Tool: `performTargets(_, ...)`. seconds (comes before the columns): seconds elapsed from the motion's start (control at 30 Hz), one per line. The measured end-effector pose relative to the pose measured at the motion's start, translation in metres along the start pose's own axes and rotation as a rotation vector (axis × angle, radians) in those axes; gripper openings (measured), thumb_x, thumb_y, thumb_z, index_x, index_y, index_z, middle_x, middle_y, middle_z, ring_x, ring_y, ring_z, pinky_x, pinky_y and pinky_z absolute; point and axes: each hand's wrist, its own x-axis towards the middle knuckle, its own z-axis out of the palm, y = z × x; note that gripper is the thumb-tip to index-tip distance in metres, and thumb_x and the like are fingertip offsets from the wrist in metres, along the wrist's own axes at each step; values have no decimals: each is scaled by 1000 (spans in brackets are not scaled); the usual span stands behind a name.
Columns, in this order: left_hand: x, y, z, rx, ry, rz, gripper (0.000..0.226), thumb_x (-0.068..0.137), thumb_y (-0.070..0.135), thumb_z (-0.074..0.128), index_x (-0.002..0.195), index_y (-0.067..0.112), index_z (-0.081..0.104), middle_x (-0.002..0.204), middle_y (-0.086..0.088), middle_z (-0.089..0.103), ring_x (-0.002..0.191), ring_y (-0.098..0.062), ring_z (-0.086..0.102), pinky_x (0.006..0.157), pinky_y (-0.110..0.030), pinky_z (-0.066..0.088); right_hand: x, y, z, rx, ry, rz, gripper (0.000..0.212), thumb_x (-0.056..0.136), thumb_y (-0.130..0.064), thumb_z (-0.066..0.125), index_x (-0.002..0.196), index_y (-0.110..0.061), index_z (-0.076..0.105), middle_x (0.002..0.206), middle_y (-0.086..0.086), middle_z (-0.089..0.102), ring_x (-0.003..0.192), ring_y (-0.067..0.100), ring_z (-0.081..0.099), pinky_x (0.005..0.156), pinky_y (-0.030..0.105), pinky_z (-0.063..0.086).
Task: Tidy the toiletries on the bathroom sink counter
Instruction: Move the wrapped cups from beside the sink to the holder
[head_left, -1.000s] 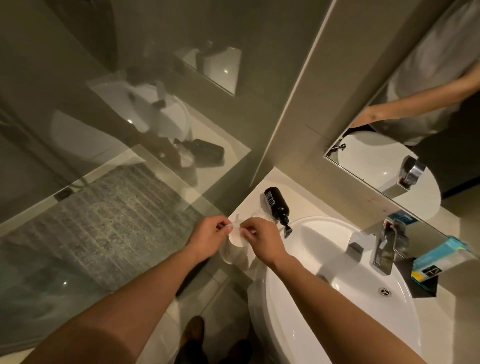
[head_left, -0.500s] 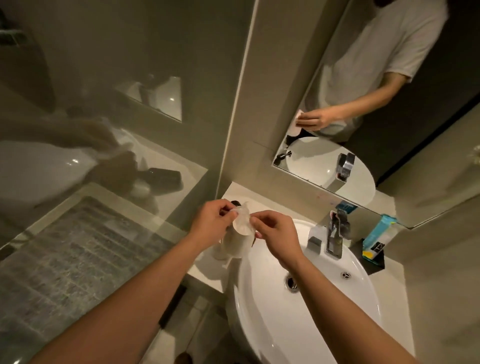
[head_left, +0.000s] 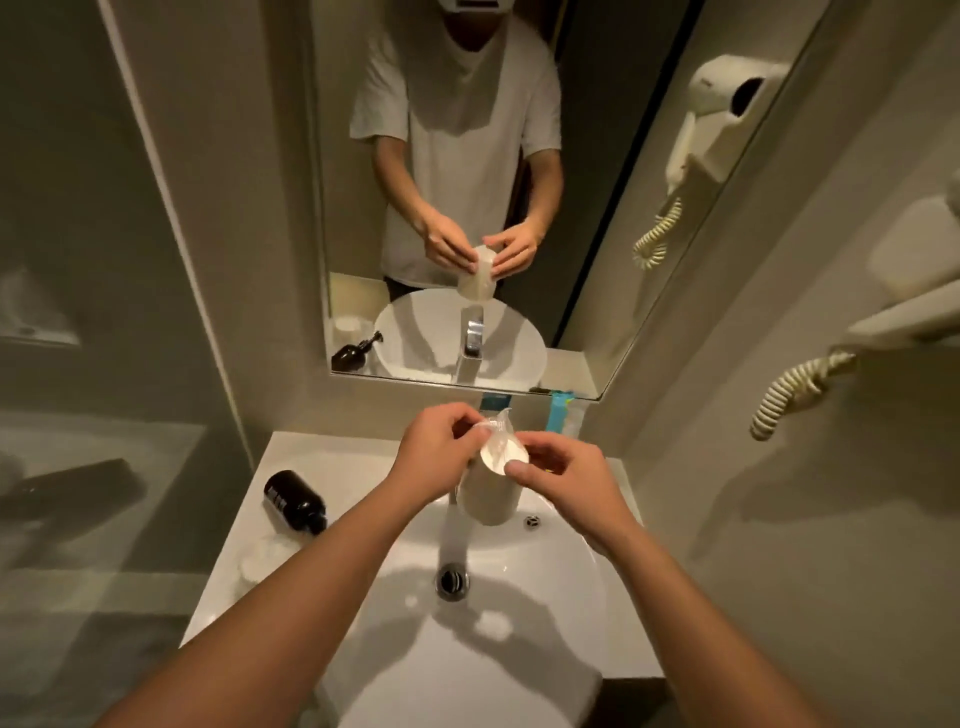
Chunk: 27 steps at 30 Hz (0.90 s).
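Both hands hold a white cup (head_left: 488, 496) wrapped in clear plastic above the white basin (head_left: 545, 582). My left hand (head_left: 436, 452) pinches the plastic wrap (head_left: 496, 423) at the cup's rim. My right hand (head_left: 566, 470) grips the rim from the other side. A dark pump bottle (head_left: 295, 501) lies on its side on the counter (head_left: 270, 467) at the left. In front of that bottle a second wrapped cup (head_left: 262, 558) lies on the counter. The hands and cup hide the tap.
A blue box (head_left: 558, 418) and a teal packet (head_left: 493, 401) stand against the wall behind the basin. A mirror (head_left: 467, 182) above reflects a person and the tap. A wall hairdryer cord (head_left: 795, 389) hangs at the right. The basin drain (head_left: 451, 579) is open.
The view swung right from the shower glass to face the mirror. Both hands carried the wrapped cup from the counter's left corner to above the basin, still pinching its rim.
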Motion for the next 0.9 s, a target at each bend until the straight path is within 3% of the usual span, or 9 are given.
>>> performTargets(0.1,19,16,49,-11,-62,12,7,88,27,70,83,23,74,77,0,74,78,-28,71,75,-54,60,-6,14,-46,-22,25,-1,47,74,-9,89,117,-23,74,109,-2,78,102,16,73,87,35,60)
performTargets(0.2,38,26,96,-49,-116,1,7,87,30,70,81,26,73,78,-1,74,79,-29,71,77,-56,60,-5,30,-88,-32,120,-1,48,73,-7,89,115,-24,74,106,-2,78,99,19,73,79,34,60)
performTargets(0.33,56,38,153,-124,-130,-34,5,93,19,71,91,18,75,86,-9,76,74,-14,67,76,-43,59,1,49,-139,8,178,14,48,74,-5,88,118,-18,73,110,-1,78,106,17,73,93,31,57)
performTargets(0.47,68,37,194,-222,-170,-92,12,95,24,71,102,17,76,96,-3,78,92,-20,73,84,-38,61,9,69,-178,20,223,71,47,75,-5,88,117,-21,73,109,-5,78,105,11,72,92,28,59)
performTargets(0.6,75,23,224,-228,-167,-125,13,95,15,68,105,14,77,98,0,79,91,-13,73,84,-29,59,15,91,-194,121,288,150,47,76,1,85,117,-18,71,110,-2,77,105,10,73,86,20,58)
performTargets(0.77,85,-3,251,-209,-228,-156,18,99,19,63,105,24,79,98,7,79,92,-12,73,76,-32,58,25,121,-194,179,346,222,46,79,1,83,114,-26,70,112,-2,77,107,12,73,88,24,59)
performTargets(0.9,95,-27,266,-212,-225,-112,21,99,17,62,114,21,76,106,8,78,102,-7,71,90,-27,55,36,145,-191,137,396,261,50,78,-6,86,118,-31,70,116,-8,75,110,10,71,92,29,59)
